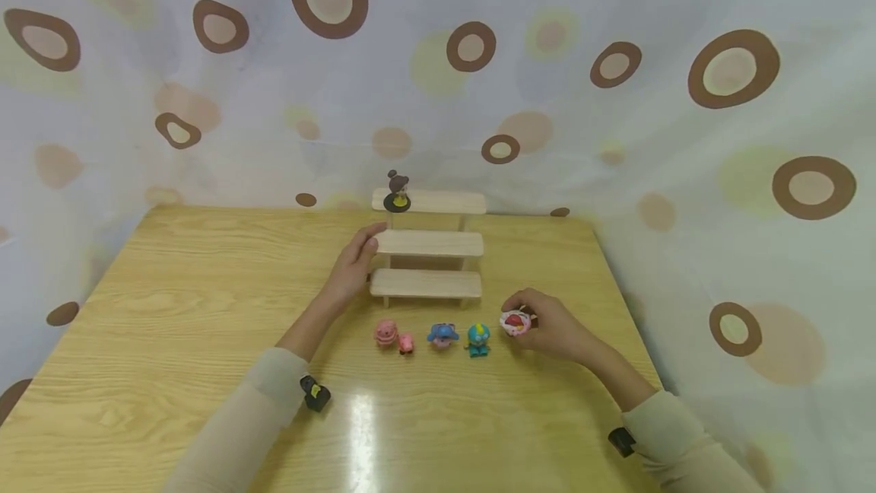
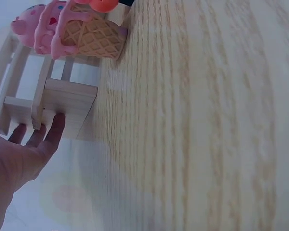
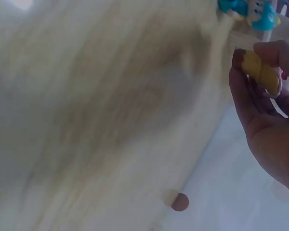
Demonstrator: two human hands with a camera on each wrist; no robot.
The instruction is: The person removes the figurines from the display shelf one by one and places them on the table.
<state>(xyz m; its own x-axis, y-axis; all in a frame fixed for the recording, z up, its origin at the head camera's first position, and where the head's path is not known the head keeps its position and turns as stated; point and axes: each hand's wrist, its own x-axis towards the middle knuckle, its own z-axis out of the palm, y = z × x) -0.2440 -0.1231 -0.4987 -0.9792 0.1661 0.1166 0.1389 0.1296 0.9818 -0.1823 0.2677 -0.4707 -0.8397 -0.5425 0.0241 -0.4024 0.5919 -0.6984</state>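
Observation:
My left hand [image 1: 352, 268] grips the left end of a three-tier wooden display stand [image 1: 430, 243]. In the left wrist view, its fingers [image 2: 53, 132] lie against the stand's side panel. My right hand [image 1: 557, 332] pinches a small toy figurine [image 1: 515, 322] right of the stand, white and pink with red on top. The right wrist view shows this figurine's yellow lower part [image 3: 261, 72] with a brown end, between thumb and fingers. On the top tier stands a doll figurine [image 1: 398, 190] with a dark bun, a yellow dress and a black base.
Before the stand, in a row, are a pink ice-cream-cone figurine [image 1: 386, 333], a smaller pink figurine [image 1: 407, 343], a blue-topped figurine [image 1: 443, 335] and a teal one with a yellow stripe [image 1: 478, 339]. A patterned curtain [image 1: 411, 97] hangs behind the wooden table [image 1: 205, 310].

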